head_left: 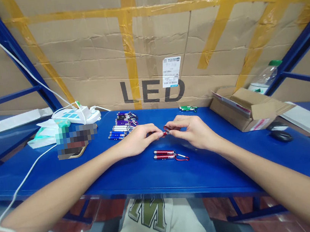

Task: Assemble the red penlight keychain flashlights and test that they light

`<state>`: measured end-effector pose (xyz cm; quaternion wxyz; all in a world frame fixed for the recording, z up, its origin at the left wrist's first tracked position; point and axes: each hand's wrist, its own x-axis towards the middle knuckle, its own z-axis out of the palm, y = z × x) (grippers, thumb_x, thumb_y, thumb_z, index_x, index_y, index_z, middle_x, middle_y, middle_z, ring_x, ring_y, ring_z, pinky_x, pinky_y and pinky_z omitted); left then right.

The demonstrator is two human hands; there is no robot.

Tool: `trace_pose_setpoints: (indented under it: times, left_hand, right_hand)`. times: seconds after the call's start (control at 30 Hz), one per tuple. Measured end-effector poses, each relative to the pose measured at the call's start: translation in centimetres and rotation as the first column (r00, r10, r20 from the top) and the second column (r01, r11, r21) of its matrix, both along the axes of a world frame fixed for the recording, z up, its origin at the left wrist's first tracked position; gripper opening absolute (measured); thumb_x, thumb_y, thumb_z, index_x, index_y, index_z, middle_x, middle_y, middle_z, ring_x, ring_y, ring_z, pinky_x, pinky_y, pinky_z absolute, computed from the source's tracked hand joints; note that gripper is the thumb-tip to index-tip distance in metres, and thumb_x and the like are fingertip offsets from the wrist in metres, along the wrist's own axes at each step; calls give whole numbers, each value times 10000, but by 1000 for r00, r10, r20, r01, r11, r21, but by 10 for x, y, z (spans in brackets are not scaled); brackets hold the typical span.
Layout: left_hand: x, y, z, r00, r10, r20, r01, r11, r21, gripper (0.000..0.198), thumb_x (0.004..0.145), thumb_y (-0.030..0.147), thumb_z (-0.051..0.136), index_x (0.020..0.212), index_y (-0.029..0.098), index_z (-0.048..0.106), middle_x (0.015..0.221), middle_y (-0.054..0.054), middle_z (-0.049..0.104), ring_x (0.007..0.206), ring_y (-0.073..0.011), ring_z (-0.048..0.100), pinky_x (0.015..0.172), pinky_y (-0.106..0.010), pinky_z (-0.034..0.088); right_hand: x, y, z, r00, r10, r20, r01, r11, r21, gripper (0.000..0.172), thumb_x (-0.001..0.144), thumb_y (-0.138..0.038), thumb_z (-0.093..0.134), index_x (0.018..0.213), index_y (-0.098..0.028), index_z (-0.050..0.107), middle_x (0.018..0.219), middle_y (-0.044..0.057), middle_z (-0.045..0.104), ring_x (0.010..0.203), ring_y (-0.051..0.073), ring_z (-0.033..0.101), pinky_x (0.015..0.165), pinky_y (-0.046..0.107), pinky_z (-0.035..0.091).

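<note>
In front of me, my left hand [137, 140] and my right hand [194, 130] meet at a small red keychain penlight [164, 133]. My left thumb and fingers pinch its red body, most of which they hide. Closed fingers of my right hand grip the end with the red clip. Just below lie two red penlights [164, 154] side by side, a red carabiner [181, 158] at their right end. Beyond my left hand is a row of several penlights [120, 126] in blue, silver, purple and black. Green penlights [187, 108] lie farther back.
An open cardboard box [250, 108], a black mouse [281, 136] and a bottle [266, 75] stand at the right. On the left are a phone [78, 147], a tissue pack [49, 132] and a power strip [74, 115] with white cable. A taped carton [92, 63] walls the back.
</note>
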<state>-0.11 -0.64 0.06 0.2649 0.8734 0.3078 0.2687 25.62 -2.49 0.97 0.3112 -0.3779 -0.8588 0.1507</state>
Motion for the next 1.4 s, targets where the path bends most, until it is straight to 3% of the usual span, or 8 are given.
trace_pose_setpoints:
  times: [0.17,0.43,0.53,0.67,0.87,1.1,1.4]
  left_hand:
    - [1,2,0,996,-20,81,32,988,-149,326,1066,443,597,1064,181,790,1077,-64,786,1001,-211,706,931,-339,526]
    - [1,7,0,980,20,196,47,942,-332,425,1034,536,610,1065,152,790,966,-64,769,854,-179,659,785,-296,501]
    - [-1,9,0,987,65,144,-27,967,-255,398,1040,511,603,1017,158,786,950,-56,767,866,-189,664,808,-310,493]
    - [-2,7,-2,993,120,-6,-120,993,-16,325,1065,434,595,1033,184,801,1035,-62,761,969,-223,687,901,-349,490]
    - [-3,5,-5,976,126,-179,-85,972,219,277,1097,380,583,1131,189,780,1083,-79,736,1045,-252,685,959,-382,498]
    - [-4,6,-5,967,91,-238,-42,979,201,204,1095,366,601,1100,206,728,1094,-51,756,1062,-248,686,969,-374,485]
    - [-4,2,-3,966,44,-254,4,983,185,185,1074,359,645,1087,202,743,1055,-48,721,1014,-232,678,906,-345,483]
  right_hand:
    - [0,-1,1,998,34,-57,-32,998,45,234,1011,-276,643,1119,-233,846,972,56,771,898,220,701,843,350,523]
    - [0,-1,3,993,25,-114,-22,999,30,208,1005,-288,671,1099,-230,848,955,47,774,874,213,698,806,337,526]
    - [1,2,-2,998,-10,-59,14,997,77,223,1023,-303,672,1157,-221,829,971,60,766,882,222,691,816,346,528]
    - [1,5,-9,982,-58,181,26,985,173,271,1066,-293,615,1253,-195,785,1064,107,762,974,261,675,898,394,519]
    - [3,5,-10,944,-58,324,7,988,155,279,1091,-279,566,1269,-200,767,1074,108,750,1019,277,668,916,404,520]
    - [2,3,-10,949,-19,315,-1,998,61,241,1106,-243,513,1158,-199,744,1111,98,738,1052,260,676,932,382,501]
    - [-4,0,-8,960,-43,278,62,996,-60,142,1041,-196,559,925,-212,639,967,36,745,812,185,632,736,294,409]
